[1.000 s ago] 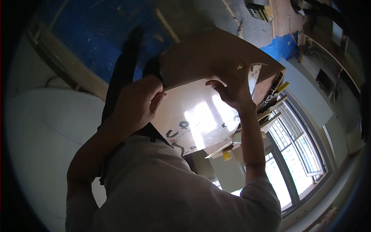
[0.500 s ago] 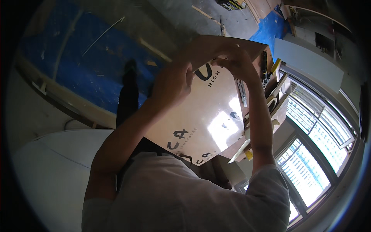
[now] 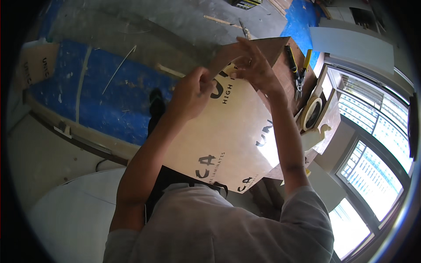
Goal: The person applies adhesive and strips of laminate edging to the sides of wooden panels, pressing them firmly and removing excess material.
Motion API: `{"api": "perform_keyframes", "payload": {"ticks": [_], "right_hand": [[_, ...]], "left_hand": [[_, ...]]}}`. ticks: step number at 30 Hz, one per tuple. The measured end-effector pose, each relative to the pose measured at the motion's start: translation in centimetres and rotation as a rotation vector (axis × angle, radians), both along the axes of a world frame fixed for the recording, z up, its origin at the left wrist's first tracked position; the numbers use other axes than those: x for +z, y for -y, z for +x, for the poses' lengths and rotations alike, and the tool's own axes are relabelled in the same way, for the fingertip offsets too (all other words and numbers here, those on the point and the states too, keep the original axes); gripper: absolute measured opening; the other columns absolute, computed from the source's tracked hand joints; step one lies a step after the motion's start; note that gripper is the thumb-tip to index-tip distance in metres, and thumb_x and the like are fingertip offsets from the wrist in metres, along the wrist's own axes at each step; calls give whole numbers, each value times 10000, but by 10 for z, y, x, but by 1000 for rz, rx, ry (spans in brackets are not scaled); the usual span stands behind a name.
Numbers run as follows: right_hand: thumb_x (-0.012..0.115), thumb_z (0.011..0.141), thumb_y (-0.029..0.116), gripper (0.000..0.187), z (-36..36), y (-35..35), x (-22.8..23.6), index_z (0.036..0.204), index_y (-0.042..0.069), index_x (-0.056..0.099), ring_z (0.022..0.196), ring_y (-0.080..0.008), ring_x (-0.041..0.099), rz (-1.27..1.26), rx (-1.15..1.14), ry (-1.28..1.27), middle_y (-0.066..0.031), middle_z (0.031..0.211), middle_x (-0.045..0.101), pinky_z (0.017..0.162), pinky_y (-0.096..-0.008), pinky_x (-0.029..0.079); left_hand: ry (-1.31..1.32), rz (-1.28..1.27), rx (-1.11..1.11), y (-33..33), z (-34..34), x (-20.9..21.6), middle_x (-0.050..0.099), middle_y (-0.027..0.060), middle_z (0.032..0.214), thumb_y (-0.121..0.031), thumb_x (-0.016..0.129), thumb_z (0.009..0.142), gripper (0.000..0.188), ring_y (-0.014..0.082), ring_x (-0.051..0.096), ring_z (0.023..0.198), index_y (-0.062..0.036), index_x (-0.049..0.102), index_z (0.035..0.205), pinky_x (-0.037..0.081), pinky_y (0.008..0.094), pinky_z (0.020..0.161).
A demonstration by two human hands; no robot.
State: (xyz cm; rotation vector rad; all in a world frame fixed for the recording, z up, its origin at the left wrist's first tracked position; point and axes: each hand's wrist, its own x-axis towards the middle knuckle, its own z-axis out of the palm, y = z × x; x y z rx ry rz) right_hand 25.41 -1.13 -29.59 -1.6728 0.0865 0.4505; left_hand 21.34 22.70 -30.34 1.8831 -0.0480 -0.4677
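Observation:
A tan laminate sheet [image 3: 232, 131] with dark printing lies before me on a brown wooden board [image 3: 274, 46]. My left hand [image 3: 193, 92] is above its far left part, thumb and fingers pressed together in a pinch. Opposite, my right hand [image 3: 258, 74] has its index finger raised while the thumb and other fingers curl in. A thin pale curved line shows between the hands; I cannot make out what it is. Pliers with yellow and black handles [image 3: 301, 81] rest on the board, right of my right hand. My right forearm hides part of the sheet's right edge.
Right of my forearm are a roll of tape [image 3: 306, 116] and a pale plastic bottle [image 3: 312, 139]. Blue floor covering [image 3: 114, 94] spreads at the left, with a thin white strip [image 3: 119, 69] on it. Windows [image 3: 370, 175] stand at the right. A pale curved surface [image 3: 79, 206] is lower left.
The view has shifted, so the pliers and tape roll show more fully. My right index finger has lifted and stretched out. A utility knife seen beside my right wrist is no longer visible.

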Motion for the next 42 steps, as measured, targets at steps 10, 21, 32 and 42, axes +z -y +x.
{"api": "perform_keyframes", "payload": {"ticks": [10,21,32,42], "right_hand": [[808,852,29,533,3,4,-25,1339,-13,595,1010,-182,697,163,-47,-196,-130,1147,724,916,-331,558],[856,803,35,890,0,-7,-23,1570,24,406,1070,-240,687,280,-135,-114,-214,1292,635,964,-382,546],[834,906,191,531,-126,47,-11,1372,47,623,1251,-253,602,-549,-730,284,-136,1332,632,1033,-407,491],[703,973,549,663,-594,89,-21,1275,-37,632,1018,-283,654,-643,-1620,-638,-181,1187,687,902,-405,529]], "left_hand": [[250,179,-141,36,19,1,712,220,861,-35,651,918,204,412,713,822,-54,720,1109,543,486,688],[87,45,-311,26,37,1,733,216,1022,-12,624,970,368,319,717,869,-34,651,1336,565,378,805],[-24,-74,-225,30,27,-28,707,96,1249,-165,621,1052,471,163,640,1108,-34,541,1498,534,324,908],[-279,-68,-224,23,41,-49,687,25,958,-247,593,1077,270,104,639,826,-3,694,1131,535,283,736]]}}
